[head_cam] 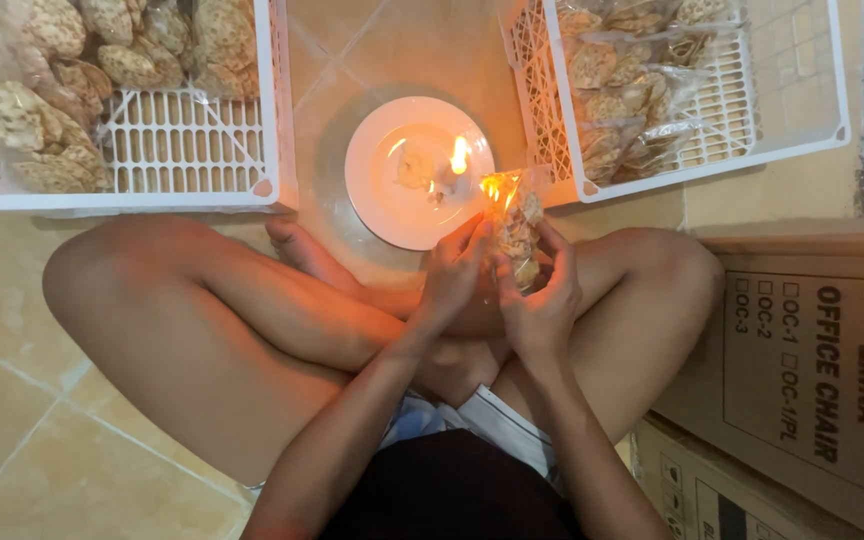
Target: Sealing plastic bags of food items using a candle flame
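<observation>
1. The small clear bag of crackers (pixel 518 232) is a narrow plastic packet, filled with pale brown, speckled round crackers. Its upper end glows orange because the candle flame (pixel 460 155) is very near to it.
2. The bag is above the person's crossed legs, just in front of the white plate (pixel 392 205), between both hands.
3. The long axis of the bag goes from the lower right, inside the hands, to the upper left, and the open top end points toward the flame.
4. The left hand (pixel 455 275) is closed on the left side of the bag, with the fingertips pinching the plastic near the top.
5. The right hand (pixel 542 295) is wrapped around the lower part of the bag, fingers curled over it.
6. The lower part of the bag is hidden by the fingers, so its bottom end cannot be seen. The candle itself is hard to make out in the bright light on the plate.
7. The left white crate (pixel 192 150) and the right white crate (pixel 782 90) hold more bags of crackers, and both are cut off by the upper edge.
</observation>
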